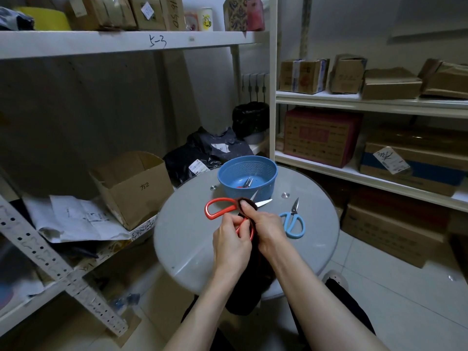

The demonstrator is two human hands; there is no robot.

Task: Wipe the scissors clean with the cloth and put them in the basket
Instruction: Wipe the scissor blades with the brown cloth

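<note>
Red scissors lying left-right, blades open pointing right, left hand gripping handle, right hand pinching dark cloth around blades, round grey table, storeroom shelves

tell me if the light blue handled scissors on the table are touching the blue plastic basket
Apart. The head view shows the light blue handled scissors lying flat on the round grey table, with bare tabletop between their blade tips and the blue plastic basket.

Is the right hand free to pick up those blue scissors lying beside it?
Probably not yet. The right hand is pressing the dark cloth onto the red scissors. The blue scissors lie close by on the table, unobstructed.
</note>
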